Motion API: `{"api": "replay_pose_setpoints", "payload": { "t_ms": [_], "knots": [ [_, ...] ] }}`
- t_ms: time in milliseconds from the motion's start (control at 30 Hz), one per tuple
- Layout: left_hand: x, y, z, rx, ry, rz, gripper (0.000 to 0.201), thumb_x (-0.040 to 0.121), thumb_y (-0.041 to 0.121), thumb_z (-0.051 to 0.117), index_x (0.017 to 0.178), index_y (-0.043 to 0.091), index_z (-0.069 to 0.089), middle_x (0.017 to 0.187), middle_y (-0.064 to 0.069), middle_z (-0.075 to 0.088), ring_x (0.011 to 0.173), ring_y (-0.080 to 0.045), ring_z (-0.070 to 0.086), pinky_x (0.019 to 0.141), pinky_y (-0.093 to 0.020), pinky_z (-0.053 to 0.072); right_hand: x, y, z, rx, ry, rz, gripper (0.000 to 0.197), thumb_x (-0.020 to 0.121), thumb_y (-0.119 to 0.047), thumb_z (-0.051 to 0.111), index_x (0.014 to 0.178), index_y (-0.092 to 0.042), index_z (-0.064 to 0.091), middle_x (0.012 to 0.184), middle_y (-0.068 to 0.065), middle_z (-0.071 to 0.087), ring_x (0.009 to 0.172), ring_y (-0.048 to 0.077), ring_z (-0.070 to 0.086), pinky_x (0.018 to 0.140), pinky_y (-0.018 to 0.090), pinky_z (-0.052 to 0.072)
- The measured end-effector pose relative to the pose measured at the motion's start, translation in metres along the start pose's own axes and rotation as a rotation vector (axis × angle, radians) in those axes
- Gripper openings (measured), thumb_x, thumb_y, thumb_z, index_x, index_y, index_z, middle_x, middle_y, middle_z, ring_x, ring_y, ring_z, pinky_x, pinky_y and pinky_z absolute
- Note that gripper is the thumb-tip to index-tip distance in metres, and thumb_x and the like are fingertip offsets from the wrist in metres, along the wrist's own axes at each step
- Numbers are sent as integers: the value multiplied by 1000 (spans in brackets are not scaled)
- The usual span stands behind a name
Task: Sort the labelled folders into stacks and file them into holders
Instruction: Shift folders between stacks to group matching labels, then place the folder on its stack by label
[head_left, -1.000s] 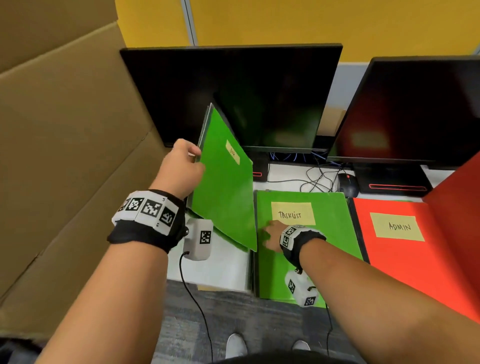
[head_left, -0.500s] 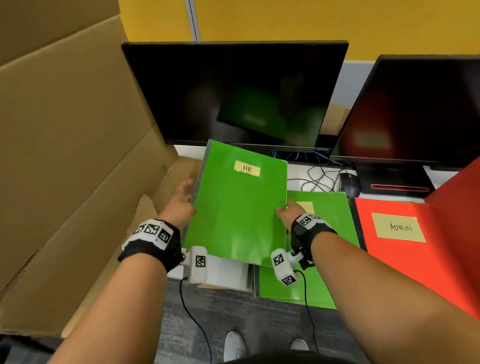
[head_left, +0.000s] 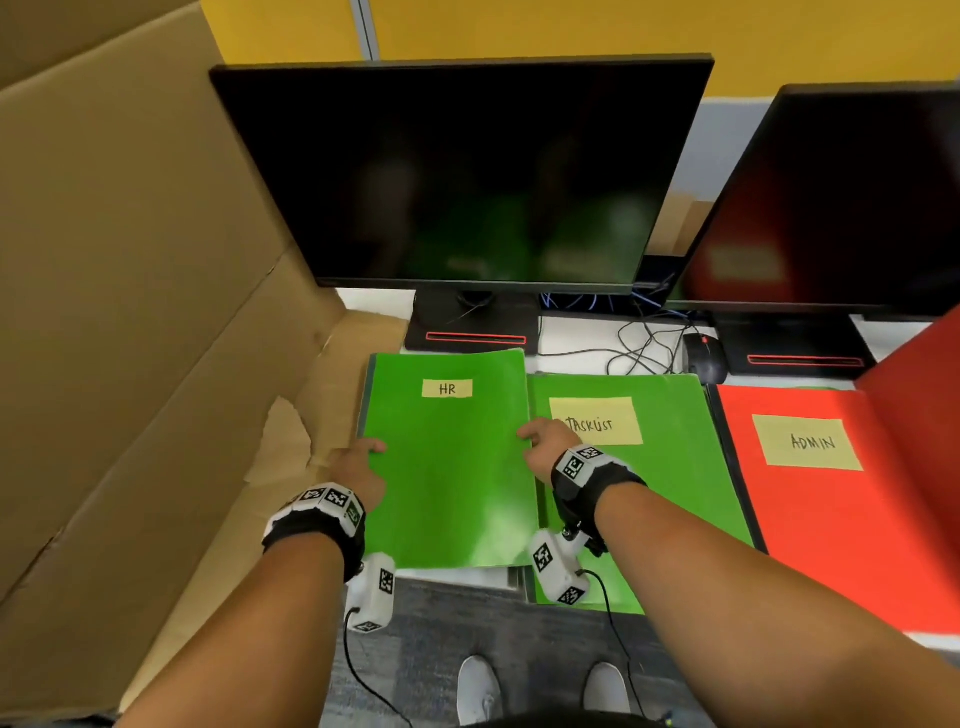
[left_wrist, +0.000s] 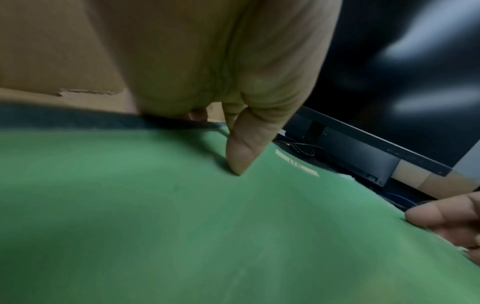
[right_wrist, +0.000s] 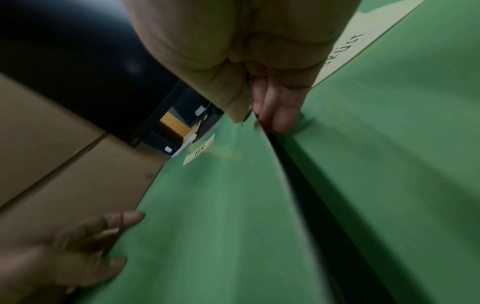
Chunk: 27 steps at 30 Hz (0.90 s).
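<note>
A green folder labelled HR (head_left: 452, 483) lies nearly flat at the desk's left, beside a green folder labelled TASKLIST (head_left: 675, 493) and a red folder labelled ADMIN (head_left: 831, 530). My left hand (head_left: 371, 452) holds the HR folder's left edge, with the thumb (left_wrist: 239, 160) on top and a fingertip showing past the edge. My right hand (head_left: 530, 439) pinches its right edge (right_wrist: 249, 120). That edge is lifted slightly above the TASKLIST folder (right_wrist: 402, 154). The HR folder (right_wrist: 221, 205) bows a little between the hands.
A large cardboard box (head_left: 130, 312) walls the left side, with its flap under the HR folder's left edge. Two dark monitors (head_left: 467, 171) (head_left: 852, 208) stand behind the folders, with a mouse (head_left: 704, 356) and cables (head_left: 644, 343) between them. A red upright sheet (head_left: 919, 374) rises at the far right.
The HR folder stood on edge in my left hand, then swung down flat to the left of the TASKLIST folder. My right hand left the TASKLIST folder and took the HR folder's right edge.
</note>
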<state>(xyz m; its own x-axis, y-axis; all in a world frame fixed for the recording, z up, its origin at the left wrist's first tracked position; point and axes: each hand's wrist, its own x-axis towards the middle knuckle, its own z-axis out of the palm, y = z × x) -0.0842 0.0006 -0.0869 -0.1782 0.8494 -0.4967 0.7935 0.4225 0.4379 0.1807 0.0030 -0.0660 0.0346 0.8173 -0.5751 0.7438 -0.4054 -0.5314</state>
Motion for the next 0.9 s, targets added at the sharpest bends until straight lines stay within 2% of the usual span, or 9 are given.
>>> {"api": "replay_pose_setpoints", "payload": {
  "t_ms": [67,133,233,333,400,500,600,767,900],
  "knots": [
    [6,-6,-6,50,5,-25,68,73,-3,60,131,31,49,125,-16,42,76,-25,57,55,-27,51,1,-8,8,-95,-78,-8,61,84,5,49,140,-19,44,145,8,41,126,27,49,98,30,47],
    [12,-13,-10,96,-10,-47,75,68,3,65,133,35,46,131,-12,36,93,-30,59,70,-31,57,2,-16,16,-175,-124,-15,63,85,3,48,144,-18,38,149,9,35,128,28,47,100,29,46],
    [18,-19,-12,139,-20,-60,76,69,4,65,135,36,43,141,-11,26,112,-34,51,81,-31,54,8,-25,29,-293,-114,-22,56,89,-6,48,143,-14,39,150,11,30,132,28,42,107,30,39],
    [22,-21,-12,136,-37,-88,79,72,5,69,138,35,38,147,-11,19,126,-35,39,90,-29,49,6,-34,37,-379,-106,-1,47,92,-13,46,140,-9,42,143,14,38,131,25,39,111,30,33],
    [22,-20,-11,142,-76,-96,85,73,8,74,142,34,33,147,-12,14,128,-36,38,91,-27,46,6,-39,41,-436,-133,32,45,92,-17,47,136,-8,46,140,14,42,129,28,41,110,34,34],
    [23,-19,-8,184,-94,-105,96,69,13,79,145,37,26,146,-10,9,131,-38,32,100,-38,47,6,-44,44,-455,-152,22,43,92,-17,47,134,-6,48,138,14,45,127,28,44,108,33,37],
    [20,-15,-8,308,-91,-123,98,70,17,77,145,41,19,150,-8,1,138,-36,19,109,-43,38,5,-48,45,-372,-151,59,41,93,-14,44,132,-3,49,138,15,47,126,26,48,105,31,42],
    [16,-5,-6,336,-72,-130,99,71,15,75,147,39,17,153,-9,-7,141,-37,14,112,-47,33,4,-44,45,-355,-129,30,41,93,-15,48,131,-1,52,136,15,51,122,27,52,100,32,46],
    [9,9,-3,344,-3,-68,92,76,15,66,148,41,16,157,-6,-5,143,-36,7,115,-50,24,1,-44,34,-275,-70,-43,49,95,-20,48,141,-6,40,146,14,38,131,31,43,105,33,40]
  ]
}}
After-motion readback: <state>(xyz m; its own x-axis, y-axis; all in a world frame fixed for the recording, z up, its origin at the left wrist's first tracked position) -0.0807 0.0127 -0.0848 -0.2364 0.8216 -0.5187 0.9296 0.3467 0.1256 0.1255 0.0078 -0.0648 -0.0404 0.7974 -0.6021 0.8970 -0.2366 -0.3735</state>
